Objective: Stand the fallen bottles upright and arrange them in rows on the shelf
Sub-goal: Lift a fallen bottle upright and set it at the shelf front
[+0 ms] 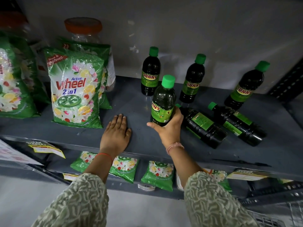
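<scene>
Dark bottles with green caps and green labels stand on a grey shelf (139,110). Three are upright along the back wall: one at the left (150,72), one in the middle (192,79), one at the right (247,86). My right hand (168,128) grips a fourth bottle (163,102) by its lower part and holds it upright, its base at or just above the shelf. Two bottles lie on their sides right of that hand: a near one (202,126) and a far one (237,123). My left hand (115,133) rests flat and open on the shelf.
Green detergent bags stand on the shelf's left half, the closest one (75,90) just left of my left hand. A clear jar with an orange lid (82,28) stands behind them. Smaller green packets (157,175) lie on the shelf below. A perforated metal upright (288,82) bounds the right side.
</scene>
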Motion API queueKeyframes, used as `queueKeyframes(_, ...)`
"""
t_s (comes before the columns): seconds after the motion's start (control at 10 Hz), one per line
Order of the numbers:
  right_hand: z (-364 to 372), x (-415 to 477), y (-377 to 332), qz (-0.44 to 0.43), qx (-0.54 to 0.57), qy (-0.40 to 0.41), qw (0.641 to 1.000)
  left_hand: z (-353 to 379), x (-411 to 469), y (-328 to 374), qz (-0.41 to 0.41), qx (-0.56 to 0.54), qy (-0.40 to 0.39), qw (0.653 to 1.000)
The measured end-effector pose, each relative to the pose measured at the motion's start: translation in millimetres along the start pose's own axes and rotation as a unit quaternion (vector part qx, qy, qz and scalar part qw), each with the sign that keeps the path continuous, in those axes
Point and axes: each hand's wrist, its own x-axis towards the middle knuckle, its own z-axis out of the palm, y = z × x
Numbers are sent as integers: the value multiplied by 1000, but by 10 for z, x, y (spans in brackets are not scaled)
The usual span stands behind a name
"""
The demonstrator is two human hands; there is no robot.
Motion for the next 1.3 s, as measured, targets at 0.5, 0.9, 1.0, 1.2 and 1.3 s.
queueKeyframes(0.5,-99,111,148,61,16,-80,995,-12,-27,-6,0,8,0,1000)
queueKeyframes(0.9,-80,91,123,55,-26,-36,997,-28,-12,11,0,-6,3,1000)
queueKeyframes(1.0,-116,34,106,43,-38,-52,997,-27,-15,11,0,-6,4,1000)
queueKeyframes(1.2,-106,-90,141,41,-40,-43,997,-33,-10,24,-1,-5,6,1000)
queueKeyframes(1.3,-66,1,93,35,-45,-35,998,-34,-9,18,-3,-7,5,1000)
